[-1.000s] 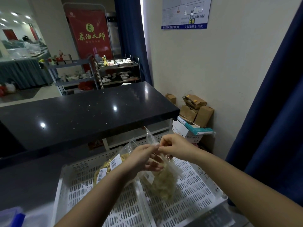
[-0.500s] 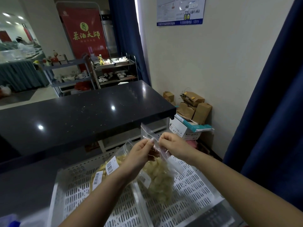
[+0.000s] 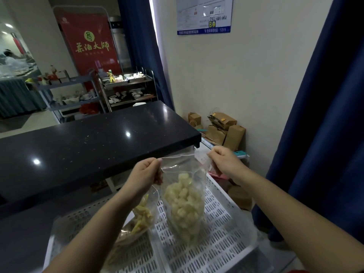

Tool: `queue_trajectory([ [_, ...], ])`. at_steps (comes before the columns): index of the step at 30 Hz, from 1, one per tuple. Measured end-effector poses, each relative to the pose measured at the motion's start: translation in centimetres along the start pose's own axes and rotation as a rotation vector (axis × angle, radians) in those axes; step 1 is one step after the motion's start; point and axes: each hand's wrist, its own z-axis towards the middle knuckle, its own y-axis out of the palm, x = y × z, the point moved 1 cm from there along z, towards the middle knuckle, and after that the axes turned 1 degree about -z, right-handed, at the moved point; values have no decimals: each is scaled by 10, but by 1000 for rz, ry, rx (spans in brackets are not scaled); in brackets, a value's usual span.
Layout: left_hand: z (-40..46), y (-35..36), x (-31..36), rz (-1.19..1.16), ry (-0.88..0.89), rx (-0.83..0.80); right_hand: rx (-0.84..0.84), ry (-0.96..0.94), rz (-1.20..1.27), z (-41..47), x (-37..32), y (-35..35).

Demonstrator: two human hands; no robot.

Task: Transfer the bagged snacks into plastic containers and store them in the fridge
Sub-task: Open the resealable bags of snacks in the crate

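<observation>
- L hand (image 3: 144, 172) pinches top left corner of clear bag (image 3: 184, 203); R hand (image 3: 224, 160) pinches top right corner, fingers curled.
- Bag hangs between both hands above white slotted tray (image 3: 220, 233), holds pale puffed snacks; zip strip stretched taut along the top.
- 2nd bag (image 3: 139, 217) w/ yellow strips lies in tray under L wrist (label not readable).
- Black counter (image 3: 88, 146) behind the hands.
- Red banner (image 3: 89, 42) w/ gold Chinese characters, approx. "茶酒大師".
- Blue-edged wall notice (image 3: 203, 15): "12315" readable, rest too small.
- Brown paper bags (image 3: 222, 127) on floor by wall.
</observation>
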Motion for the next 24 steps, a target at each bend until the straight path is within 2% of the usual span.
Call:
queue_trajectory([
  [4, 8, -4, 4, 34, 15, 19, 34, -17, -95, 5, -3, -11],
  [7, 13, 0, 1, 40, 9, 6, 27, -9, -60, 9, -3, -14],
  [19, 54, 73, 18, 168, 30, -170, 181, 221, 43, 17, 51, -50],
  [24, 70, 96, 11, 239, 4, -197, 168, 330, 86, 12, 70, -57],
])
